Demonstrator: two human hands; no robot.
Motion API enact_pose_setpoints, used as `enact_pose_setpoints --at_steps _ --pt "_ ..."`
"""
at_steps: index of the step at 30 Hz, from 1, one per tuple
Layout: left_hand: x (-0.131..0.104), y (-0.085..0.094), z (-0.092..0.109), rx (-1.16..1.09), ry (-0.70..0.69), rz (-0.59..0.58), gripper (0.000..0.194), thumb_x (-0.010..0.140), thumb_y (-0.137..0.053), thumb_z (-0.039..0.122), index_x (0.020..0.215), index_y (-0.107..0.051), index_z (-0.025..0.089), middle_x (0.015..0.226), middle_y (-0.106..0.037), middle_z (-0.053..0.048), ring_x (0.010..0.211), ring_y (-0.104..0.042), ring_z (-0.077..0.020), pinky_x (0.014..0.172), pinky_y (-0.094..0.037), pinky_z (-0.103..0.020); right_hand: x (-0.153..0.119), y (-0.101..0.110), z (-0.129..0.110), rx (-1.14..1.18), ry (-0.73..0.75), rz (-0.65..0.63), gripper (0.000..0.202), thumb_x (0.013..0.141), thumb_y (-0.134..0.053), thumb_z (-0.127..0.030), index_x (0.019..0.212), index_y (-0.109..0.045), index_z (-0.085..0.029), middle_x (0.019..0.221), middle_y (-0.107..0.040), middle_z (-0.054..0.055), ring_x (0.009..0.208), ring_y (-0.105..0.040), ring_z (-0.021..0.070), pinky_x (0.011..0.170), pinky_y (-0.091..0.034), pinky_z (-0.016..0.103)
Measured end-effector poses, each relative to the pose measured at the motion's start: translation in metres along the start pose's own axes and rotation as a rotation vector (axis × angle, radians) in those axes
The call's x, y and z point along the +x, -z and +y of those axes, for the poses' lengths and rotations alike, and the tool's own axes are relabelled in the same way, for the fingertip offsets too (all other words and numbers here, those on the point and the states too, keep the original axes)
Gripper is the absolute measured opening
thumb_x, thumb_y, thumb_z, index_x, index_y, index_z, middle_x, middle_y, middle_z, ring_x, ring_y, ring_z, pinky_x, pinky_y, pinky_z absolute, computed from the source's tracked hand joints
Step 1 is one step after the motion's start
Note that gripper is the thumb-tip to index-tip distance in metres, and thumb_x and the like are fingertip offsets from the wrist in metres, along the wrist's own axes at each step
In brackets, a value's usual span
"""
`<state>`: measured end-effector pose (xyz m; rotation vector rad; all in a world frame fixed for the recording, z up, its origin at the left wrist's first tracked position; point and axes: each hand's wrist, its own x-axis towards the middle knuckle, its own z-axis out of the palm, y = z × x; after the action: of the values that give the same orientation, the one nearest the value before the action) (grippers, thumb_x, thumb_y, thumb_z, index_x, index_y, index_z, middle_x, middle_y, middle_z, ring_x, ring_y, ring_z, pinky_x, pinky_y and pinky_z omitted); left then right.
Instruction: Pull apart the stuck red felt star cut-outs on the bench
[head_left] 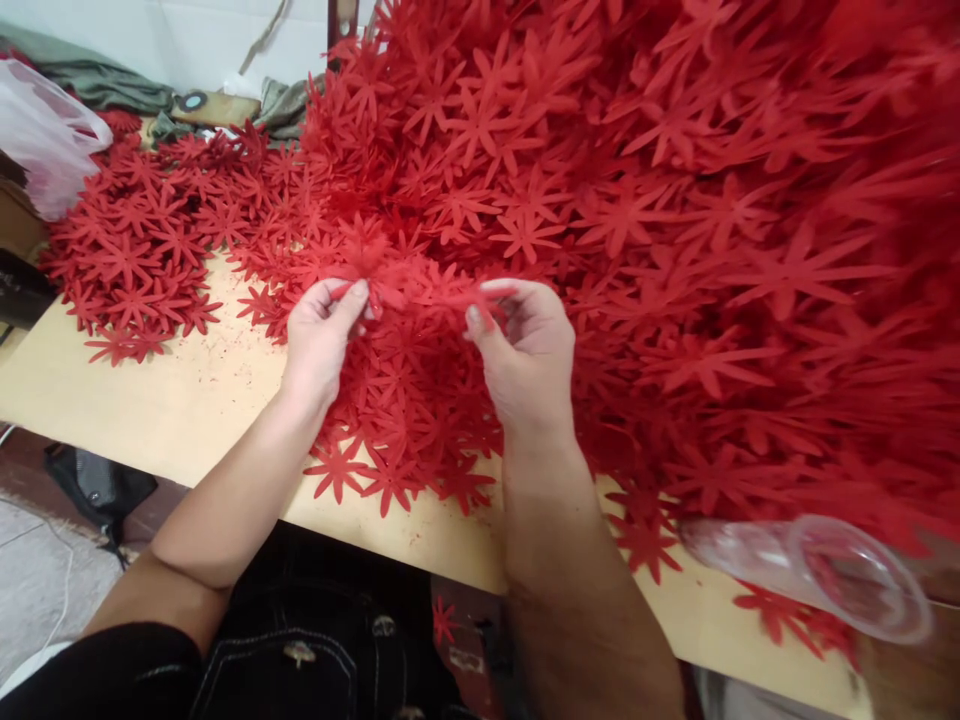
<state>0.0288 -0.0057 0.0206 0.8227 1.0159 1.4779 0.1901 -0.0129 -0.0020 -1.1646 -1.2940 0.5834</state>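
Observation:
My left hand is closed in a pinch, thumb against fingers, on red flower-shaped cutouts with narrow petals. To its right, my right hand pinches a red petal piece between thumb and forefinger. A blurred red strip stretches between the two hands; whether both hold the same cutout I cannot tell. Beneath and behind them lies a thick heap of the same red cutouts, tallest at the right. Several loose ones lie flat near the table's front edge, below my hands.
A smaller pile of red cutouts spreads at the left beside a white plastic bag. A clear plastic cup lies on its side at the front right of the pale table. A dark bag is below the table's left side.

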Motion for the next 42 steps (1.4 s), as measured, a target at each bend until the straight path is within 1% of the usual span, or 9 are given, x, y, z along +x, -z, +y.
enact_pose_setpoints --at_steps 4,7,11,17,23,28,33,37,42 --pt "-0.008 -0.009 -0.004 0.097 -0.007 -0.102 0.031 0.069 -0.074 0.033 0.062 -0.048 0.017 0.051 -0.052 0.007 0.048 -0.045 -0.003 0.052 -0.038 -0.017 -0.002 -0.002 0.0 -0.022 0.032 0.04 0.047 0.073 -0.06 -0.059 0.106 -0.053 -0.026 0.11 -0.055 0.009 0.104 -0.056 0.0206 0.084 -0.051 0.039" --pt "-0.012 -0.013 -0.007 0.154 0.003 -0.121 0.036 0.067 -0.076 0.035 0.059 -0.046 0.017 0.049 -0.049 0.008 0.047 -0.042 -0.0032 0.05 -0.035 -0.019 -0.008 -0.01 -0.015 0.077 -0.036 -0.091 0.041 0.077 -0.052 -0.063 0.09 -0.057 -0.024 0.093 -0.061 0.005 0.088 -0.061 0.0172 0.079 -0.053 0.037" --pt "-0.013 -0.013 -0.012 0.184 -0.009 -0.203 0.042 0.066 -0.076 0.038 0.055 -0.041 0.018 0.047 -0.041 0.008 0.046 -0.035 -0.0037 0.049 -0.031 -0.021 -0.011 -0.018 -0.022 0.287 -0.162 -0.223 0.039 0.066 -0.069 -0.058 0.078 -0.058 -0.023 0.078 -0.063 0.0 0.075 -0.062 0.0132 0.075 -0.055 0.031" --pt "-0.012 -0.01 -0.014 0.137 -0.008 -0.24 0.046 0.074 -0.063 0.055 0.056 -0.041 0.019 0.05 -0.043 0.006 0.047 -0.035 -0.0053 0.049 -0.029 -0.022 -0.007 -0.019 -0.002 0.432 -0.28 -0.092 0.042 0.055 -0.079 -0.05 0.077 -0.058 -0.022 0.073 -0.062 -0.003 0.067 -0.061 0.0112 0.07 -0.057 0.03" --pt "-0.008 -0.009 -0.012 0.13 -0.06 -0.295 0.035 0.068 -0.073 0.043 0.062 -0.05 0.017 0.057 -0.048 0.006 0.053 -0.042 -0.0048 0.056 -0.037 -0.02 -0.006 -0.012 -0.002 0.352 -0.259 -0.168 0.038 0.07 -0.065 -0.057 0.088 -0.054 -0.025 0.08 -0.061 -0.001 0.069 -0.063 0.0127 0.06 -0.056 0.029" --pt "-0.007 -0.006 -0.013 0.104 -0.052 -0.304 0.026 0.064 -0.077 0.033 0.071 -0.058 0.016 0.063 -0.059 0.005 0.059 -0.052 -0.0055 0.061 -0.042 -0.018 -0.007 -0.011 -0.016 0.507 -0.382 -0.298 0.047 0.057 -0.078 -0.053 0.09 -0.059 -0.025 0.086 -0.066 -0.003 0.078 -0.065 0.0129 0.072 -0.058 0.032" --pt "-0.008 -0.008 -0.012 0.108 -0.046 -0.271 0.018 0.068 -0.074 0.024 0.069 -0.058 0.016 0.064 -0.06 0.006 0.06 -0.053 -0.0043 0.062 -0.043 -0.016 -0.009 -0.018 -0.019 0.466 -0.337 -0.188 0.031 0.054 -0.083 -0.041 0.07 -0.064 -0.022 0.069 -0.066 -0.005 0.062 -0.06 0.0084 0.064 -0.056 0.025" --pt "-0.004 -0.005 -0.008 0.13 -0.118 -0.193 0.015 0.074 -0.067 0.02 0.067 -0.055 0.017 0.056 -0.053 0.008 0.052 -0.048 -0.0031 0.056 -0.041 -0.015 -0.004 -0.011 -0.013 0.417 -0.323 -0.028 0.028 0.064 -0.076 -0.044 0.069 -0.062 -0.021 0.064 -0.064 -0.005 0.056 -0.059 0.0084 0.059 -0.056 0.026" --pt "0.004 0.003 -0.011 0.218 -0.223 -0.12 0.015 0.075 -0.067 0.026 0.078 -0.054 0.018 0.064 -0.057 0.005 0.056 -0.053 -0.0052 0.055 -0.042 -0.017 0.004 0.003 -0.006 0.472 -0.301 0.176 0.026 0.065 -0.076 -0.029 0.071 -0.052 -0.021 0.063 -0.061 -0.008 0.059 -0.062 0.0067 0.055 -0.054 0.02"
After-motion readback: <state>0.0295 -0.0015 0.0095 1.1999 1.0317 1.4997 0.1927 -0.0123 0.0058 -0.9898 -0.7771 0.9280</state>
